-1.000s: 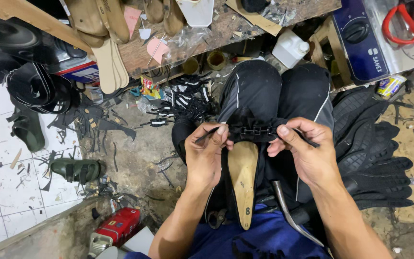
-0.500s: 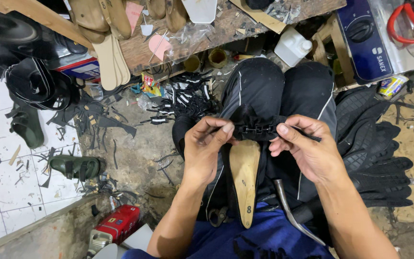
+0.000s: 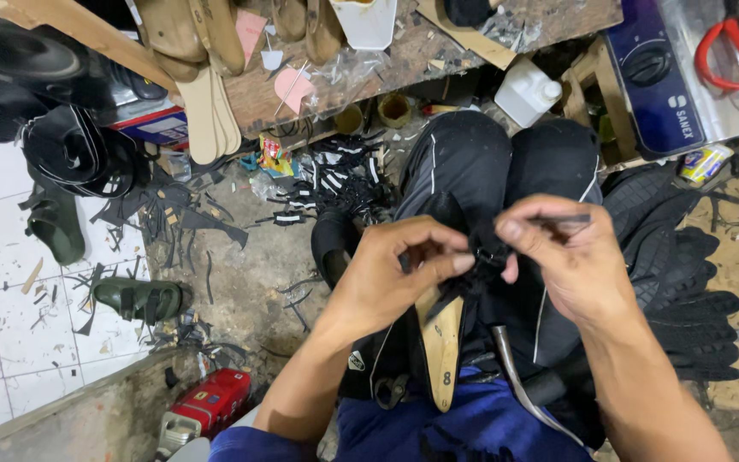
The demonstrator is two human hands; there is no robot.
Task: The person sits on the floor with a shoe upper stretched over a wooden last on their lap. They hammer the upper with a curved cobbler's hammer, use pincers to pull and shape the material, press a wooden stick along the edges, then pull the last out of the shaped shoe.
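My left hand [image 3: 395, 274] and my right hand [image 3: 562, 257] meet over my knees, both pinching a black strap piece [image 3: 481, 261] stretched across the top of a tan insole [image 3: 442, 342]. The insole stands on my lap, narrow end down, between my black-trousered legs. My right hand also holds a thin dark tool [image 3: 558, 221] between thumb and fingers. Part of the strap is hidden under my fingers.
A curved metal bar [image 3: 519, 385] lies by my right thigh. Black rubber sole sheets [image 3: 686, 274] are piled at right. Black scraps [image 3: 335, 184] litter the floor ahead. Green sandals [image 3: 134, 299], a red tool [image 3: 211, 406], a wooden bench [image 3: 404, 51] and a blue stove [image 3: 652, 81] surround me.
Both hands have lifted a little and closed in together on the strap; the view has come closer to them.
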